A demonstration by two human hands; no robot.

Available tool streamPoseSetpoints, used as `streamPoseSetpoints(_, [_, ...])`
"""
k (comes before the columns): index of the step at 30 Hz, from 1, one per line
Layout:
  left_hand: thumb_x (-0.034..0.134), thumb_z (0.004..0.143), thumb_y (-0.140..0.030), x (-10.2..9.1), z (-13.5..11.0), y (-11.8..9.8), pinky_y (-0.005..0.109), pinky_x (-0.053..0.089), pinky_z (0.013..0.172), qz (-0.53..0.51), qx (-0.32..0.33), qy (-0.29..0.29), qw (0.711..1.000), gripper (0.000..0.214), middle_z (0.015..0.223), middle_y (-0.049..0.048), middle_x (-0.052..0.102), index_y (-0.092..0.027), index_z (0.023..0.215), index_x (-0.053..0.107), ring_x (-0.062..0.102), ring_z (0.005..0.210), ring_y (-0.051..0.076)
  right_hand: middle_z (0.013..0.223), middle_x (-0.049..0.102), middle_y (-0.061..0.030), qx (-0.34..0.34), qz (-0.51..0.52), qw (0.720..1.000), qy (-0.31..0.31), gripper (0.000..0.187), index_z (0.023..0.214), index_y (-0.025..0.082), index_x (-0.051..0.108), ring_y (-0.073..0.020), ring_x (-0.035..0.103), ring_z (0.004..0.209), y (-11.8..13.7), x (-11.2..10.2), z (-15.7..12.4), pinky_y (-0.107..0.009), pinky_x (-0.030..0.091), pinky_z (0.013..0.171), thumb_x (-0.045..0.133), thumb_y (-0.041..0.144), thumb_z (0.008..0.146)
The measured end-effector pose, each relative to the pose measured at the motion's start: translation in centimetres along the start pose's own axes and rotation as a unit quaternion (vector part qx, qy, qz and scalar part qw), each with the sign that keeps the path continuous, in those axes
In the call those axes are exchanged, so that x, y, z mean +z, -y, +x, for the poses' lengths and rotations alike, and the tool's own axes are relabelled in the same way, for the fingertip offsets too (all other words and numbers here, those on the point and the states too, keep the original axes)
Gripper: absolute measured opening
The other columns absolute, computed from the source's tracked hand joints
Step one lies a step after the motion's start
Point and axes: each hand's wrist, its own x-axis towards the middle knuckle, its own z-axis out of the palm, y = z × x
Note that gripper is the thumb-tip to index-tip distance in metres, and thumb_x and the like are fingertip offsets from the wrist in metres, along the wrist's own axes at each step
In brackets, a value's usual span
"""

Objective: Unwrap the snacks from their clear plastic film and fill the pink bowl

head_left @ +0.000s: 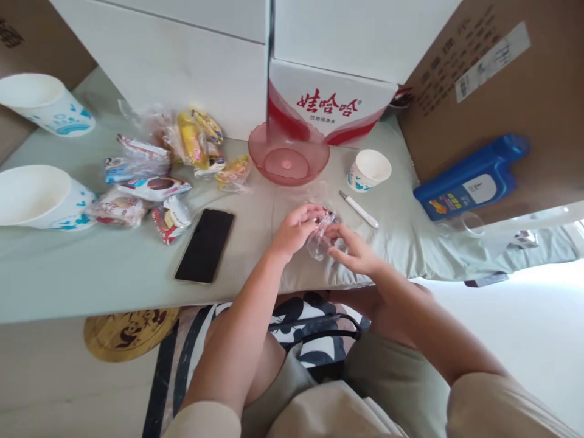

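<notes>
Both hands meet over the cloth near the table's front edge, at a crumpled clear plastic wrapper (318,245). My left hand (296,230) has its fingers closed on the wrapper from the left. From the other side my right hand (354,250) touches it, thumb and fingers spread apart. What lies inside the wrapper is too small to make out. Just right of the hands lies a white pen-like cutter (360,210). A translucent pink bowl (289,159) stands behind them, with a small paper cup (368,170) to its right.
A black phone (205,246) lies left of my hands. Several packaged snacks (152,176) are heaped farther left, beside two large paper cups (43,198). White boxes (319,100) line the back. A blue bottle (472,176) stands by a brown carton (493,91) at right.
</notes>
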Motion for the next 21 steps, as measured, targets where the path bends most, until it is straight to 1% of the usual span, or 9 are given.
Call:
streamPoseSetpoints(3, [0.073,0.072,-0.019,0.7,0.5,0.8,0.041,0.056,0.097,-0.055,0.009,0.003,0.998,0.048,0.134,0.0133,0.067,-0.019,0.118,0.059,0.071,0.107,0.022,0.106,0.068,-0.0076,-0.065,0.045,0.996,-0.028,0.022,0.103,0.025,0.046,-0.0223,0.064,0.098,-0.6,1.3,0.0,-0.040,0.052,0.090,0.060,0.033,0.088])
streamPoseSetpoints(5, [0.075,0.070,-0.017,1.0,0.9,1.4,0.045,0.053,0.105,-0.033,0.027,0.008,0.999,0.057,0.143,0.0147,0.061,-0.020,0.124,0.056,0.068,0.120,0.026,0.104,0.066,-0.0066,-0.093,0.073,0.992,-0.048,0.019,0.097,0.026,0.043,-0.0216,0.062,0.095,-1.1,1.8,-0.3,-0.040,0.051,0.087,0.055,0.023,0.083])
streamPoseSetpoints(7, [0.074,0.070,-0.013,1.3,1.2,2.1,0.045,0.050,0.111,0.029,0.047,0.007,0.998,0.061,0.149,0.0145,0.056,-0.021,0.127,0.055,0.062,0.131,0.028,0.100,0.066,-0.0056,-0.086,0.083,0.990,-0.077,0.021,0.093,0.026,0.041,-0.0213,0.062,0.093,-1.6,1.9,-0.7,-0.039,0.050,0.086,0.049,0.016,0.077])
streamPoseSetpoints(9, [0.071,0.072,-0.010,1.6,1.3,2.6,0.043,0.049,0.113,0.120,0.070,-0.004,0.990,0.062,0.152,0.0133,0.052,-0.023,0.130,0.055,0.057,0.137,0.028,0.097,0.066,-0.0058,-0.060,0.048,0.991,-0.108,0.023,0.092,0.026,0.044,-0.0224,0.063,0.094,-1.9,1.4,-0.9,-0.040,0.050,0.089,0.045,0.013,0.073])
streamPoseSetpoints(13, [0.070,0.073,-0.008,2.3,0.7,3.2,0.043,0.053,0.110,0.313,0.127,-0.041,0.941,0.064,0.162,0.0106,0.036,-0.027,0.132,0.058,0.058,0.136,0.028,0.101,0.068,-0.0100,0.006,-0.061,0.986,-0.152,0.027,0.101,0.025,0.055,-0.0268,0.064,0.100,-2.3,-0.5,-0.7,-0.044,0.051,0.093,0.046,0.016,0.078])
streamPoseSetpoints(15, [0.069,0.075,-0.007,3.0,0.4,3.5,0.043,0.054,0.110,0.364,0.144,-0.070,0.917,0.062,0.166,0.0100,0.024,-0.028,0.133,0.059,0.061,0.132,0.026,0.113,0.068,-0.0125,0.005,-0.089,0.982,-0.164,0.035,0.112,0.024,0.059,-0.0280,0.063,0.110,-2.4,-1.2,-0.5,-0.046,0.050,0.098,0.047,0.016,0.080])
streamPoseSetpoints(16, [0.068,0.076,-0.007,3.4,0.4,3.7,0.043,0.054,0.110,0.370,0.147,-0.086,0.913,0.061,0.167,0.0102,0.020,-0.027,0.133,0.059,0.061,0.130,0.026,0.122,0.066,-0.0134,-0.011,-0.099,0.982,-0.160,0.039,0.118,0.023,0.059,-0.0281,0.061,0.118,-2.4,-1.4,-0.4,-0.046,0.049,0.102,0.047,0.016,0.081])
streamPoseSetpoints(18, [0.065,0.077,-0.008,4.2,0.6,3.9,0.041,0.054,0.110,0.342,0.143,-0.109,0.922,0.058,0.167,0.0106,0.019,-0.026,0.132,0.057,0.061,0.131,0.025,0.136,0.062,-0.0129,-0.043,-0.115,0.985,-0.124,0.047,0.126,0.023,0.060,-0.0279,0.055,0.130,-2.3,-1.6,-0.2,-0.047,0.045,0.108,0.048,0.014,0.081])
streamPoseSetpoints(21, [0.062,0.079,-0.011,4.8,1.1,3.7,0.034,0.054,0.107,0.227,0.115,-0.133,0.958,0.059,0.162,0.0082,0.033,-0.029,0.134,0.050,0.059,0.134,0.023,0.141,0.062,-0.0128,-0.035,-0.132,0.990,-0.041,0.055,0.133,0.023,0.059,-0.0305,0.052,0.135,-2.2,-1.7,0.0,-0.050,0.043,0.108,0.051,0.013,0.080])
